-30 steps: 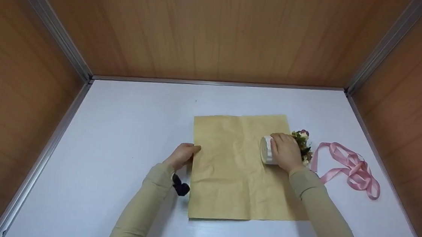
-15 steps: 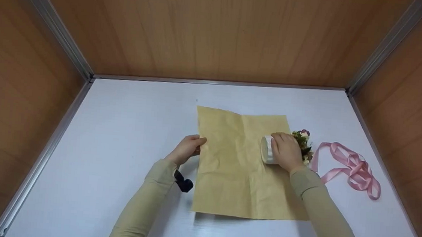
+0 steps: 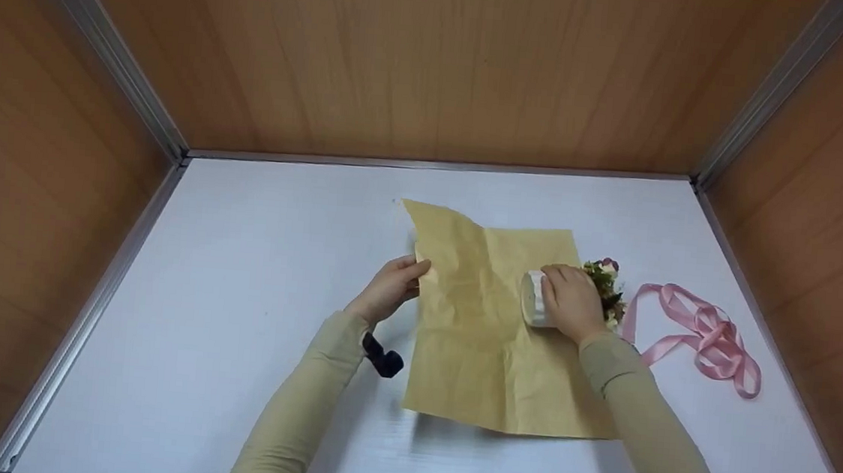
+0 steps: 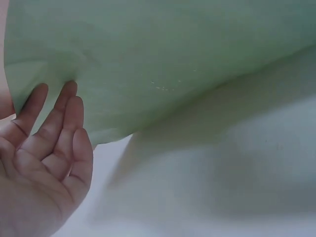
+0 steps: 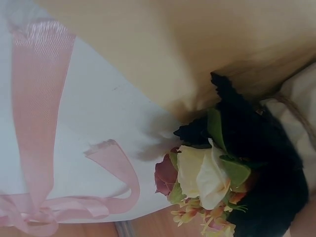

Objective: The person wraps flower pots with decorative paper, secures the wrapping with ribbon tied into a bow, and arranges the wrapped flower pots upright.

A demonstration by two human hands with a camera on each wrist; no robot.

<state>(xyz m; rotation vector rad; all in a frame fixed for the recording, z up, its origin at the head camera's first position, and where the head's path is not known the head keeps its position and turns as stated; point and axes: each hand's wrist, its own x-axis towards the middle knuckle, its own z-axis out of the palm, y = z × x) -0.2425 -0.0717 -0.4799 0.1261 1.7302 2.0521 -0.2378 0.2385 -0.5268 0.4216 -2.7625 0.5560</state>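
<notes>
A tan sheet of wrapping paper (image 3: 459, 330) is creased down its middle, its left half raised off the table. My left hand (image 3: 391, 290) pinches the left edge; in the left wrist view, the fingers (image 4: 74, 113) lie against the sheet's greenish underside (image 4: 148, 64). On the right half, a white flower pot (image 3: 533, 299) lies on its side, base to the left. My right hand (image 3: 574, 300) grips it from above. Flowers (image 3: 606, 285) stick out to the right, past the paper's edge; a cream rose (image 5: 202, 173) and dark leaves show in the right wrist view.
A tangled pink ribbon (image 3: 714, 338) lies on the white table (image 3: 240, 252) to the right of the flowers. Wooden panels (image 3: 450, 66) in metal framing close off the back and both sides. A black device (image 3: 385, 361) sits at my left wrist.
My left hand has moved up and to the right, lifting the paper's left edge, so the left half now bends upward. The right hand and the pot have stayed in place.
</notes>
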